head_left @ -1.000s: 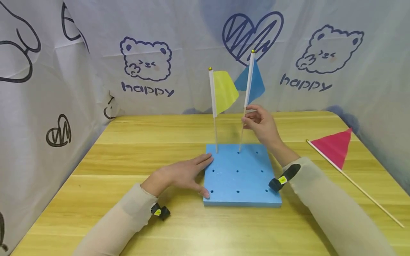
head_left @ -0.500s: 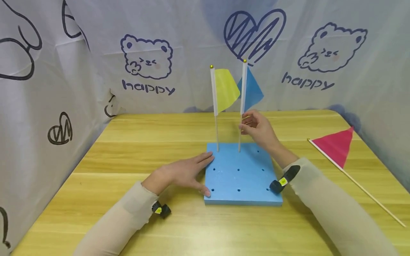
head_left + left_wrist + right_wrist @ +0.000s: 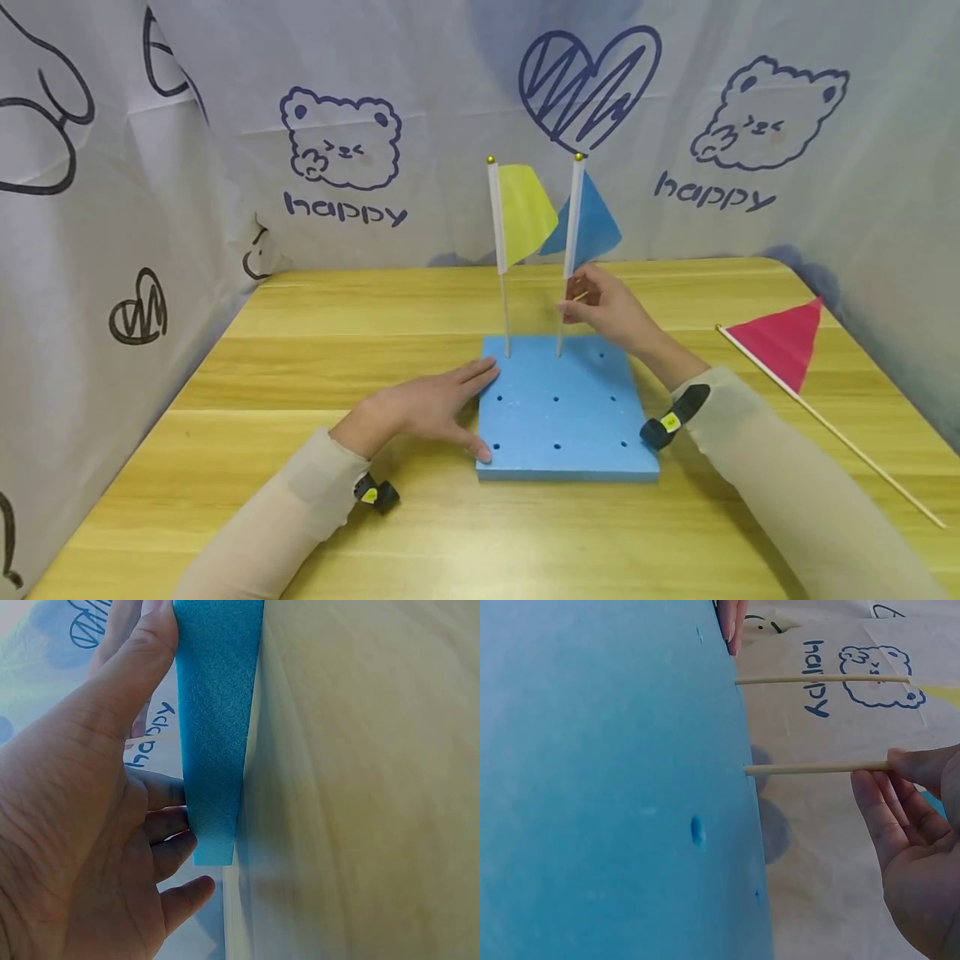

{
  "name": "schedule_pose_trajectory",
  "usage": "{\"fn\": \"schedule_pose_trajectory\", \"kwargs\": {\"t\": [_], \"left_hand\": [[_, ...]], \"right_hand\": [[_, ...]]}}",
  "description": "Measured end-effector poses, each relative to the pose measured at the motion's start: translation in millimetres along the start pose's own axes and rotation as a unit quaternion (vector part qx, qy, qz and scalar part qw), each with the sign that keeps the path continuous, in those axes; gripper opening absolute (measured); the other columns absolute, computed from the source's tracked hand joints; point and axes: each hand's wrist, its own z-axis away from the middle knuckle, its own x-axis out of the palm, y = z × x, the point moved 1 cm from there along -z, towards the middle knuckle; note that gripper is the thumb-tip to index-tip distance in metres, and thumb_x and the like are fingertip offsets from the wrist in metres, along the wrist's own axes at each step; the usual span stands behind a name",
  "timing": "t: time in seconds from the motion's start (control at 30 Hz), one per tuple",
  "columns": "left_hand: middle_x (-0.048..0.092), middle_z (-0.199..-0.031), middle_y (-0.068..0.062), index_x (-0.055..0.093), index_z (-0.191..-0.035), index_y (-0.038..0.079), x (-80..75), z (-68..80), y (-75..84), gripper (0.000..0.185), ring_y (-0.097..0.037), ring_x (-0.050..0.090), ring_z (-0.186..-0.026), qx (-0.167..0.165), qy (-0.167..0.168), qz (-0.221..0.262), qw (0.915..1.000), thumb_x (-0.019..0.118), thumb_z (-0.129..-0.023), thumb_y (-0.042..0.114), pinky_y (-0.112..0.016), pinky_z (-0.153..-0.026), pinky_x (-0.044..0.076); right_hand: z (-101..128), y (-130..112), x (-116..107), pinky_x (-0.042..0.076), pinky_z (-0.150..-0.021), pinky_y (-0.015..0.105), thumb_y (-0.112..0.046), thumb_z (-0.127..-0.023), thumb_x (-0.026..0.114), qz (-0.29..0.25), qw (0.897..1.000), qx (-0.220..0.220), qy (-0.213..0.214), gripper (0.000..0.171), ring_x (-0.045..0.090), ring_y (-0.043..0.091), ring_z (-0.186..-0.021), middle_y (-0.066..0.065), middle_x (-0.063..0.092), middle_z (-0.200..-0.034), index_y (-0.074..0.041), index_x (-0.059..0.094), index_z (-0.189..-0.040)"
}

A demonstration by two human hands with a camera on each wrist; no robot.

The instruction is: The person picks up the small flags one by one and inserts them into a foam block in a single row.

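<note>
On the foam block (image 3: 567, 412), right hand (image 3: 609, 310) pinches the now-seated blue flag (image 3: 576, 223); left hand (image 3: 420, 408) stays flat.

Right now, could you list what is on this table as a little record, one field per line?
Base: blue foam block with rows of holes, flat on the wooden table
Standing flags: yellow flag and blue flag, sticks in the back row of holes
Lying flag: red flag on the table to the right, apart from the block
Left hand: flat, pressing the block's left edge
Right hand: fingers pinch the blue flag's stick
Backdrop: white cloth with bears, hearts, "happy"
</note>
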Motion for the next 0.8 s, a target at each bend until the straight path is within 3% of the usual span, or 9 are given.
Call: {"fn": "schedule_pose_trajectory", "kwargs": {"t": [0.23,0.47,0.8], "left_hand": [[-0.005,-0.164,0.003,0.003,-0.159,0.019,0.7,-0.5,0.3,0.124,-0.02,0.012,-0.148,0.006,0.002,0.004,1.0,0.055,-0.068,0.086,-0.039,-0.113,0.03],[-0.005,-0.164,0.003,0.002,-0.159,0.02,-1.7,0.1,0.6,0.125,-0.02,0.014,-0.147,0.0,0.0,0.008,1.0,0.055,-0.068,0.086,-0.039,-0.113,0.03],[-0.006,-0.164,0.004,0.002,-0.159,0.021,-0.6,1.0,0.0,0.125,-0.02,0.013,-0.147,-0.001,-0.002,0.008,1.0,0.054,-0.067,0.087,-0.04,-0.112,0.03]], "right_hand": [[-2.3,-1.8,2.2,0.056,-0.082,0.038,-0.011,-0.095,0.066,0.025,1.0,0.012,0.008,0.021,0.065,0.027,-0.095,0.014,0.061,-0.106,-0.005,0.054,-0.111],[-2.5,-5.2,0.8,0.053,-0.087,0.048,-0.012,-0.095,0.067,0.043,0.999,0.02,0.013,0.025,0.065,0.028,-0.096,0.015,0.061,-0.107,-0.001,0.054,-0.112],[0.2,-2.8,-0.4,0.054,-0.086,0.048,-0.017,-0.093,0.07,0.028,0.999,0.012,0.017,0.027,0.065,0.028,-0.095,0.015,0.062,-0.106,-0.001,0.056,-0.11]]}}
